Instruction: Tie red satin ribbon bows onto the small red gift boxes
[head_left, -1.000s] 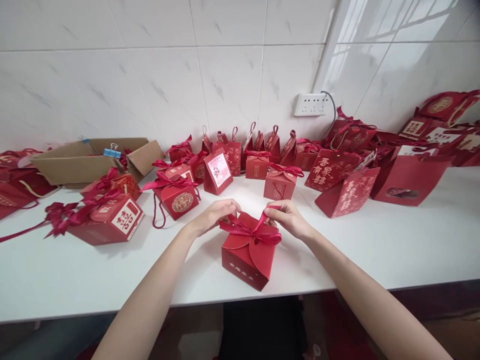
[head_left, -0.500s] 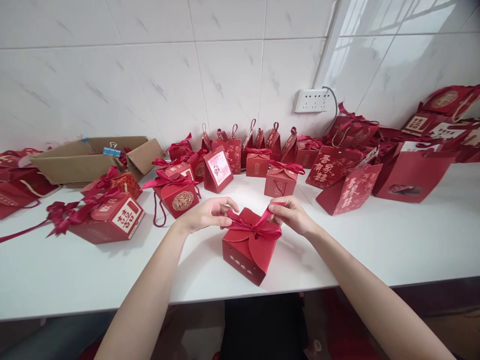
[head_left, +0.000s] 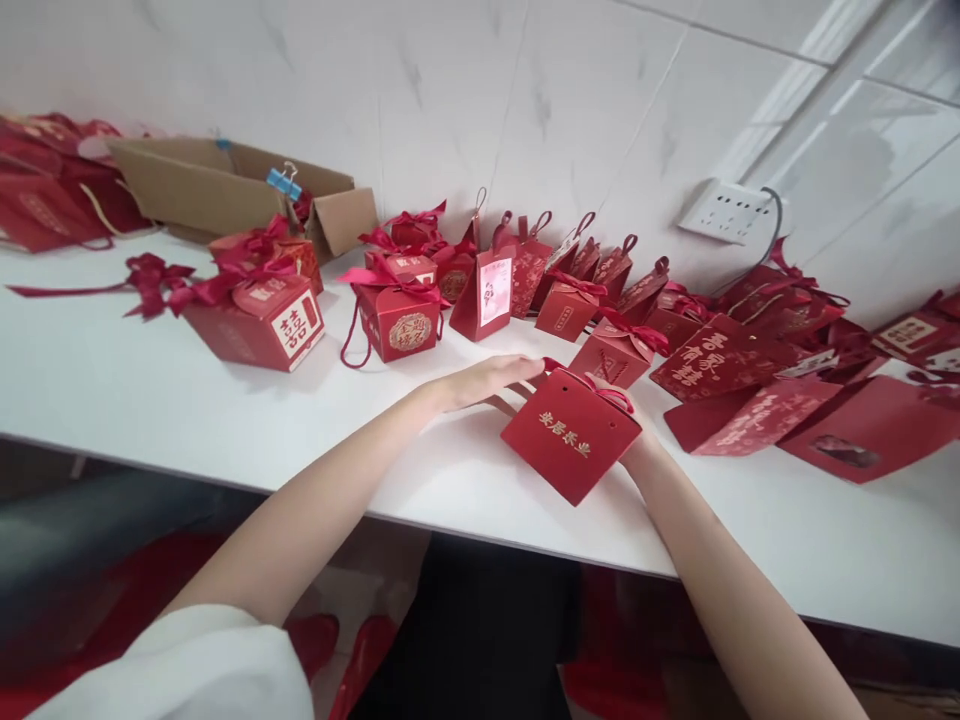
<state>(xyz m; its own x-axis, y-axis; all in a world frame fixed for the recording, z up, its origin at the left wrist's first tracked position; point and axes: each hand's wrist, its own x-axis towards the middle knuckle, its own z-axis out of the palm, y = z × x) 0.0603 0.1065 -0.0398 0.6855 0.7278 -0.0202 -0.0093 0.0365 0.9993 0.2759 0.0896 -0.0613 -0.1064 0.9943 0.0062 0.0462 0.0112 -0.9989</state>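
Note:
A small red gift box (head_left: 570, 440) is tilted back between my hands, its face with gold characters turned towards me. The red ribbon (head_left: 611, 393) on its top shows only as a strip along the upper edge. My left hand (head_left: 491, 382) holds the box from its left side, fingertips at the top corner. Behind the right side is my right hand (head_left: 636, 432), gripping it; most of its fingers are hidden by the box. Close beyond stands another red box with a ribbon bow (head_left: 615, 350).
On the white table (head_left: 420, 450) stand more red gift boxes (head_left: 259, 315) to the left. An open cardboard carton (head_left: 202, 190) with a blue clip is behind them. Red bags (head_left: 877, 430) crowd the right. A power strip (head_left: 727, 212) is on the tiled wall.
My hands have gone from the ribbon ends to the sides of the box. The box is tipped back so its lettered face shows. The view has tilted and shifted left.

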